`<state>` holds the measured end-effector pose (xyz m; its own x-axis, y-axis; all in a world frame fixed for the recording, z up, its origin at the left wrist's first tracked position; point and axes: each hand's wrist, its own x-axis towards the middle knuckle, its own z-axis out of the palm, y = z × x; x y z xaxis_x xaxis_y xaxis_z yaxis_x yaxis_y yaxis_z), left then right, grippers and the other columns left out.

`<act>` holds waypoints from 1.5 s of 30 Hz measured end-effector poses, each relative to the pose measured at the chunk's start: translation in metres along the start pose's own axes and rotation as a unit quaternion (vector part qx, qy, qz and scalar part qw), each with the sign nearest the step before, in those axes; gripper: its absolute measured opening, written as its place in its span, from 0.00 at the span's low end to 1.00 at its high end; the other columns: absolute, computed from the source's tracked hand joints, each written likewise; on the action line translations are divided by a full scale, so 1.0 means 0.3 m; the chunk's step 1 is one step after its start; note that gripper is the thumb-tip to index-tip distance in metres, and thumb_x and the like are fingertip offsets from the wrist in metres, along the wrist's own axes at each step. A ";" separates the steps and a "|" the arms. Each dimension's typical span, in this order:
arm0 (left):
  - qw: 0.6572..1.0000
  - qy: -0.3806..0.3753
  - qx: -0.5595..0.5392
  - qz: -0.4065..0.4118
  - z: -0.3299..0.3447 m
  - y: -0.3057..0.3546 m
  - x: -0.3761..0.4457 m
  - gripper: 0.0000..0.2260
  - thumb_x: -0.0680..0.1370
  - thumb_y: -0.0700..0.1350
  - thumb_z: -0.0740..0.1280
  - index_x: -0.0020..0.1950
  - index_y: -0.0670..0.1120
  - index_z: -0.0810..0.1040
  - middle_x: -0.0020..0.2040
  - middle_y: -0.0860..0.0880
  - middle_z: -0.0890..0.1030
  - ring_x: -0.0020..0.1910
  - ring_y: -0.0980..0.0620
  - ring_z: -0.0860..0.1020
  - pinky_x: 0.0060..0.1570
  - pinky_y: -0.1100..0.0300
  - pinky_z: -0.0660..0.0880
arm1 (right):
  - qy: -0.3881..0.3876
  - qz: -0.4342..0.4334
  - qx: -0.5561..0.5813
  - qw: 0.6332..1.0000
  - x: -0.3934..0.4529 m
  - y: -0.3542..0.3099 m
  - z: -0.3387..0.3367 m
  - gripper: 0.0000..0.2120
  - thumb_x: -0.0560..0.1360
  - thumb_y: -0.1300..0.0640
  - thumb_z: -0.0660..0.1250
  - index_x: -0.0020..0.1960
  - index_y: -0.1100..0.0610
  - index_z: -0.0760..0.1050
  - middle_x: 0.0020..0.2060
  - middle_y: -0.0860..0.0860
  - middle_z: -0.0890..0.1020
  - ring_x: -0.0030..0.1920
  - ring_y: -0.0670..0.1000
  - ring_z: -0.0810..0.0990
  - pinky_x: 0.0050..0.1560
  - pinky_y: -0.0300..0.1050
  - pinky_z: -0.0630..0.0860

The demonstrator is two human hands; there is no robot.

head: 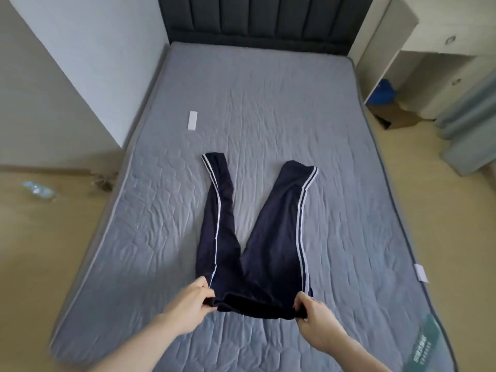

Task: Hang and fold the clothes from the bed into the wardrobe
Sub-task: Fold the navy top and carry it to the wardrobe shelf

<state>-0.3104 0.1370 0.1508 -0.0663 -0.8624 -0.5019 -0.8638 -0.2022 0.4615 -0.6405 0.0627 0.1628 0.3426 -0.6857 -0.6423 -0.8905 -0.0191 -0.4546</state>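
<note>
- Left hand (192, 304) and right hand (316, 318), nearest the camera: each set of fingers is closed in a pinch on one corner of the waistband of the navy track trousers (257, 237); nothing else is held.
- Trousers lie front-up on the bed (349, 210), waistband toward the foot edge, legs splayed in a V toward the headboard (255, 20). White side stripes run down both outer seams.
- Step in hand, as I judge it: squaring the garment for folding. To do it well, keep the waistband taut and level, bring one leg over the other so the stripes line up, and smooth the creases first.
- A white tag (192, 120) lies on the mattress beyond the trouser legs, to the left.
- No wardrobe or hanger can be identified for certain. Forearms are cut off at the bottom edge; the clear object on the floor left of the bed is too blurred to name.
</note>
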 end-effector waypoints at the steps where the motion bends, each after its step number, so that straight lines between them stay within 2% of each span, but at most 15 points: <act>1: 1.000 -0.010 -0.002 -0.005 0.067 -0.019 0.015 0.08 0.81 0.53 0.69 0.44 0.52 0.80 0.47 0.56 0.68 0.37 0.58 0.70 0.42 0.62 0.66 | -0.020 0.011 -0.002 1.000 0.023 0.041 0.062 0.09 0.70 0.62 0.58 0.43 0.48 0.63 0.40 0.46 0.76 0.39 0.48 0.69 0.38 0.44 0.67; 7: 0.997 -0.070 0.014 -0.023 0.406 -0.130 0.102 0.11 0.80 0.56 0.69 0.59 0.54 0.82 0.49 0.56 0.67 0.52 0.55 0.71 0.52 0.60 0.70 | -0.094 0.062 -0.015 0.993 0.141 0.256 0.361 0.08 0.68 0.61 0.58 0.44 0.49 0.66 0.43 0.43 0.75 0.41 0.47 0.72 0.41 0.39 0.69; 10: 0.993 -0.102 0.040 -0.041 0.540 -0.164 0.101 0.13 0.80 0.48 0.68 0.64 0.56 0.81 0.52 0.57 0.66 0.57 0.53 0.72 0.58 0.57 0.72 | -0.127 0.069 -0.023 0.989 0.170 0.321 0.470 0.07 0.68 0.56 0.61 0.44 0.49 0.66 0.46 0.45 0.77 0.43 0.48 0.72 0.44 0.40 0.71; 12: 0.992 -0.109 0.043 -0.052 0.608 -0.177 0.096 0.15 0.79 0.43 0.66 0.64 0.56 0.80 0.52 0.58 0.64 0.54 0.55 0.71 0.53 0.59 0.72 | -0.143 0.075 -0.023 0.987 0.191 0.351 0.527 0.08 0.68 0.53 0.63 0.46 0.50 0.67 0.49 0.45 0.76 0.45 0.48 0.73 0.45 0.40 0.70; 15: 0.992 -0.101 0.049 -0.055 0.673 -0.181 0.107 0.16 0.78 0.43 0.65 0.64 0.56 0.79 0.52 0.60 0.62 0.47 0.58 0.67 0.45 0.62 0.67 | -0.161 0.084 -0.041 0.982 0.221 0.405 0.595 0.10 0.73 0.61 0.65 0.49 0.48 0.67 0.51 0.45 0.74 0.48 0.48 0.74 0.50 0.40 0.72; 19: 0.993 -0.088 0.082 -0.005 0.692 -0.143 0.147 0.17 0.78 0.46 0.62 0.66 0.56 0.77 0.55 0.57 0.65 0.53 0.56 0.69 0.44 0.60 0.70 | -0.190 0.079 -0.049 0.977 0.244 0.473 0.632 0.16 0.74 0.63 0.64 0.60 0.51 0.76 0.58 0.47 0.75 0.57 0.49 0.76 0.56 0.37 0.72; 21: 0.993 -0.073 0.090 0.027 0.686 -0.104 0.169 0.16 0.77 0.46 0.63 0.64 0.55 0.75 0.56 0.57 0.68 0.56 0.54 0.71 0.45 0.60 0.72 | -0.191 0.086 -0.039 0.977 0.247 0.495 0.621 0.16 0.75 0.62 0.66 0.61 0.50 0.77 0.59 0.47 0.76 0.59 0.48 0.77 0.54 0.35 0.71; 24: 0.993 -0.038 0.089 0.074 0.660 -0.030 0.207 0.11 0.72 0.43 0.68 0.52 0.54 0.75 0.51 0.58 0.69 0.50 0.55 0.72 0.41 0.66 0.67 | -0.165 0.121 -0.006 0.979 0.254 0.529 0.575 0.14 0.75 0.62 0.65 0.58 0.48 0.77 0.55 0.47 0.76 0.53 0.49 0.77 0.48 0.36 0.71; 26: 0.989 -0.021 0.082 0.123 0.642 0.019 0.241 0.09 0.70 0.43 0.68 0.47 0.54 0.75 0.49 0.58 0.70 0.47 0.56 0.71 0.42 0.68 0.66 | -0.135 0.162 0.041 0.977 0.262 0.553 0.527 0.14 0.76 0.63 0.63 0.58 0.49 0.77 0.54 0.50 0.80 0.44 0.49 0.78 0.40 0.37 0.71; 30: 0.968 -0.030 0.075 0.239 0.635 0.139 0.330 0.08 0.76 0.41 0.62 0.51 0.51 0.78 0.56 0.55 0.71 0.54 0.54 0.69 0.54 0.65 0.70 | -0.054 0.214 0.119 0.968 0.276 0.623 0.420 0.13 0.77 0.63 0.62 0.54 0.49 0.78 0.44 0.48 0.84 0.30 0.43 0.77 0.29 0.35 0.70; 33: 0.947 -0.059 0.087 0.303 0.664 0.251 0.391 0.10 0.77 0.40 0.60 0.52 0.48 0.80 0.58 0.52 0.71 0.55 0.50 0.69 0.58 0.58 0.72 | -0.032 0.228 0.151 0.961 0.277 0.674 0.364 0.12 0.78 0.63 0.61 0.53 0.48 0.77 0.44 0.49 0.83 0.22 0.44 0.72 0.27 0.39 0.69; 37: 0.911 -0.120 0.154 0.364 0.752 0.381 0.441 0.12 0.77 0.39 0.61 0.55 0.46 0.82 0.59 0.47 0.73 0.56 0.44 0.69 0.57 0.52 0.72 | -0.023 0.232 0.159 0.959 0.266 0.725 0.337 0.12 0.79 0.64 0.62 0.55 0.50 0.78 0.51 0.46 0.82 0.36 0.53 0.82 0.33 0.45 0.75; 41: 0.878 -0.179 0.217 0.387 0.861 0.451 0.468 0.11 0.79 0.38 0.62 0.55 0.45 0.83 0.60 0.46 0.73 0.58 0.44 0.69 0.55 0.50 0.74 | -0.031 0.228 0.154 0.961 0.271 0.760 0.364 0.13 0.79 0.65 0.62 0.58 0.51 0.79 0.56 0.45 0.80 0.51 0.50 0.82 0.46 0.42 0.77; 43: 0.866 -0.211 0.241 0.384 0.914 0.471 0.476 0.10 0.78 0.38 0.64 0.54 0.45 0.84 0.61 0.46 0.73 0.59 0.43 0.69 0.54 0.51 0.74 | -0.036 0.229 0.155 0.960 0.284 0.773 0.382 0.14 0.78 0.65 0.62 0.57 0.51 0.79 0.58 0.45 0.79 0.55 0.49 0.80 0.51 0.39 0.74; 45: 0.851 -0.256 0.268 0.372 0.967 0.473 0.482 0.10 0.79 0.38 0.67 0.56 0.46 0.85 0.69 0.46 0.71 0.63 0.43 0.70 0.56 0.51 0.74 | -0.040 0.232 0.159 0.959 0.303 0.784 0.399 0.14 0.78 0.65 0.62 0.57 0.50 0.78 0.57 0.46 0.79 0.52 0.48 0.80 0.48 0.37 0.74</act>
<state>-0.5875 0.1182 -0.0684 -0.7852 -0.3165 -0.5322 -0.5819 0.6709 0.4596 -0.7829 0.0831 -0.0763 -0.0347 -0.5087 -0.8603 -0.8210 0.5053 -0.2657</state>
